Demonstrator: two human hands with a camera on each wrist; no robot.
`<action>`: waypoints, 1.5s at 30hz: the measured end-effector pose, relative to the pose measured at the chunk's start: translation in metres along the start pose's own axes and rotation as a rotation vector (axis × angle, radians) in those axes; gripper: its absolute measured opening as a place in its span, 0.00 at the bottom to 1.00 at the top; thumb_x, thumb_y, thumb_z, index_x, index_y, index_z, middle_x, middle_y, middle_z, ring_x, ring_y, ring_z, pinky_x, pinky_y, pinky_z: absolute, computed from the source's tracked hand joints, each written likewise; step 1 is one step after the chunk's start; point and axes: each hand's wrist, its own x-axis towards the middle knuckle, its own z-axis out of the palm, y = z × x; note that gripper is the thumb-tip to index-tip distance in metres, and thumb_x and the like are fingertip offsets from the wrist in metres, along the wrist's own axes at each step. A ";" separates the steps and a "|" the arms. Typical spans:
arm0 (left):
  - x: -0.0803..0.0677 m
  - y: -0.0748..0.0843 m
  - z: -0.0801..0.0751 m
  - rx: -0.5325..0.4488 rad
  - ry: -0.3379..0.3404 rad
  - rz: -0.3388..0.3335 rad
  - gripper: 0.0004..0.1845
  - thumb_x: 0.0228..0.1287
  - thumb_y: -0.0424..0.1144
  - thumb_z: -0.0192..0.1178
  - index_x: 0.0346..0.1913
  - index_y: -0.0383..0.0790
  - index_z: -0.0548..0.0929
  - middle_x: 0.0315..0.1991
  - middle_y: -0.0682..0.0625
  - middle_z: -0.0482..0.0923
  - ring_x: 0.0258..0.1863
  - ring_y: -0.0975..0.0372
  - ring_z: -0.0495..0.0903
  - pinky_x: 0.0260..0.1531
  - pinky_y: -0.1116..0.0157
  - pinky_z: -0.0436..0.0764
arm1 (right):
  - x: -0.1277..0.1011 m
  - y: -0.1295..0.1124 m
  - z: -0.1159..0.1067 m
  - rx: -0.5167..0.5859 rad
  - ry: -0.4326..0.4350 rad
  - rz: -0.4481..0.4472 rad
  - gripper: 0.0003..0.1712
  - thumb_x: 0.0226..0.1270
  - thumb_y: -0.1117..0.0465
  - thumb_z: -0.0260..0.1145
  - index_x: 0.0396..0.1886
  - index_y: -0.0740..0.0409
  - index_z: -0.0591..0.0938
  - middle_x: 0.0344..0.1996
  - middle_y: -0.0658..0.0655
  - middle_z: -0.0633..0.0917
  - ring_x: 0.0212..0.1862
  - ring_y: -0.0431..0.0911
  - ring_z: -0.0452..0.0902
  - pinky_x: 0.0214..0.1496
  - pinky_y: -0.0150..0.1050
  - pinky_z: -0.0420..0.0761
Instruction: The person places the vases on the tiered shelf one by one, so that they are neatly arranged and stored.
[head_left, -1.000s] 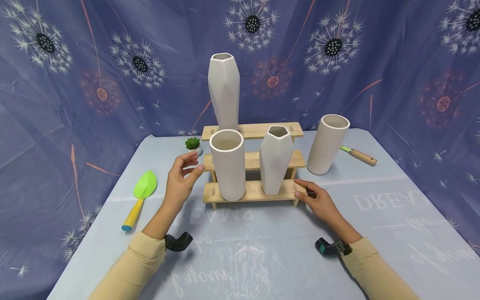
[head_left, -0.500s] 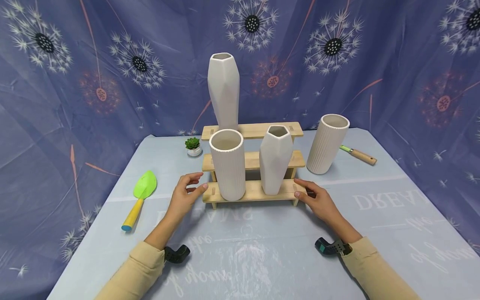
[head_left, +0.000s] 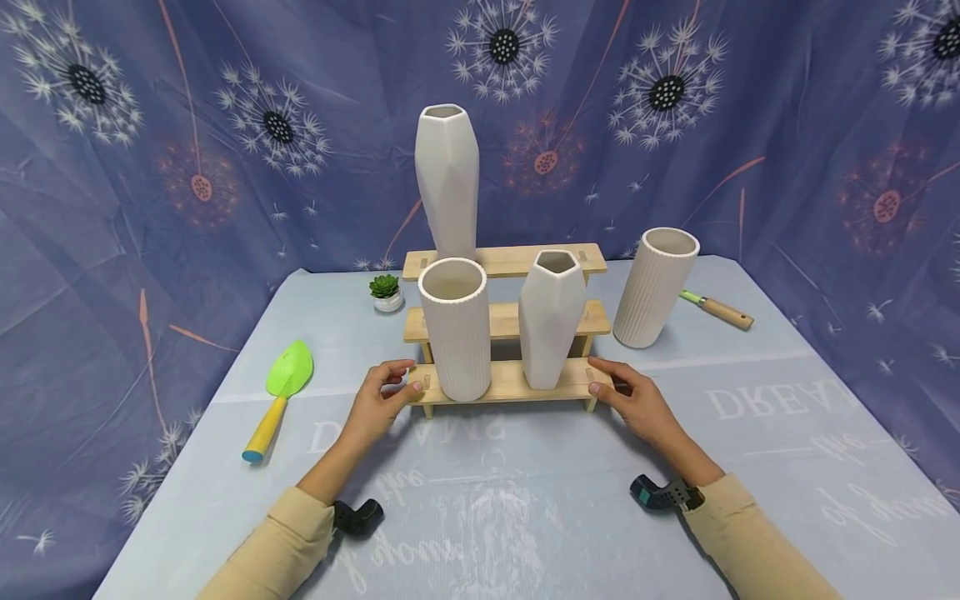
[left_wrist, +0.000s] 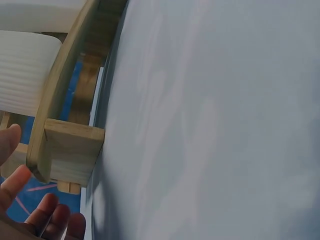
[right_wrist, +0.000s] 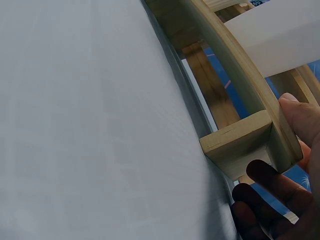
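At the table's middle:
Rack (head_left: pixel 517 382): stepped pale wood; back legs hidden behind vases.
Left hand (head_left: pixel 380 402): loose-fingered beside its left end, contact unclear.
Right hand (head_left: pixel 636 402): thumb and fingers grasp its right end.
Front vase (head_left: pixel 456 327): ribbed white cylinder.

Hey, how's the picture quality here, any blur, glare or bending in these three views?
Head view: evenly lit and sharp, with soft shadows under the rack; the wide lens bows the table edges. Left wrist view: the cloth is a pale blur, and the left hand is soft at the corner. Right wrist view: the right hand is dark, in shadow.

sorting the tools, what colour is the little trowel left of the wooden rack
The trowel has a bright green blade, yellow handle and blue tip; the head view shows it best.
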 end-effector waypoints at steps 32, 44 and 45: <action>0.002 -0.008 0.013 -0.114 -0.082 -0.041 0.27 0.61 0.44 0.63 0.63 0.45 0.72 0.57 0.41 0.74 0.47 0.62 0.75 0.41 0.72 0.76 | 0.004 0.013 0.002 0.015 -0.010 0.000 0.27 0.67 0.57 0.62 0.65 0.57 0.71 0.62 0.63 0.74 0.46 0.29 0.71 0.45 0.26 0.75; 0.000 -0.006 0.013 -0.165 -0.097 -0.065 0.27 0.62 0.42 0.62 0.64 0.43 0.70 0.59 0.40 0.72 0.49 0.63 0.73 0.43 0.74 0.74 | 0.010 0.029 -0.001 0.006 -0.047 0.013 0.29 0.67 0.50 0.62 0.65 0.52 0.71 0.61 0.61 0.75 0.55 0.53 0.74 0.51 0.35 0.76; 0.000 -0.006 0.013 -0.158 -0.097 -0.062 0.27 0.63 0.42 0.62 0.64 0.43 0.70 0.59 0.40 0.72 0.49 0.63 0.73 0.43 0.73 0.75 | 0.010 0.028 -0.003 -0.001 -0.045 0.016 0.29 0.67 0.50 0.61 0.65 0.52 0.71 0.61 0.62 0.75 0.56 0.55 0.74 0.51 0.36 0.76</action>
